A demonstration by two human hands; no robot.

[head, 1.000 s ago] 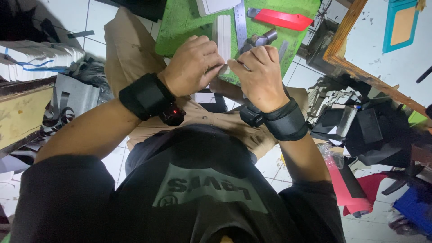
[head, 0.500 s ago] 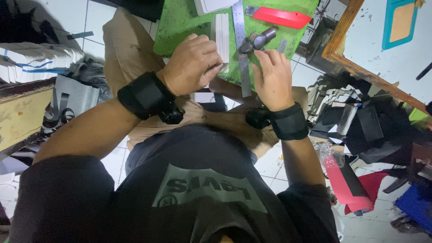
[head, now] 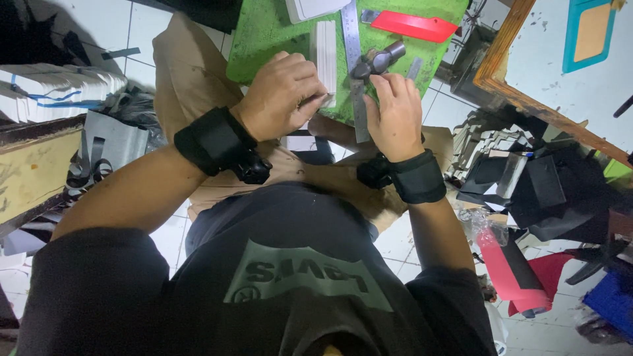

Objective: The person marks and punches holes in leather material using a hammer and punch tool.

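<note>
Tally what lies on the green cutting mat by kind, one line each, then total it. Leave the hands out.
Metal ruler: 1
Small hammer: 1
Red flat piece: 1
White strip stack: 1, beside the left hand
White block at the mat's top edge: 1
Small grey metal strip: 1, above the right hand
Total: 6

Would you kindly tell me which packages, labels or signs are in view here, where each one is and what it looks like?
Bundle of white sheets: far left, flat stack tied with blue strap.
Red roll in clear wrap: lower right on the floor, cylindrical.
Teal and orange card: upper right on the white board, rectangular.
</note>
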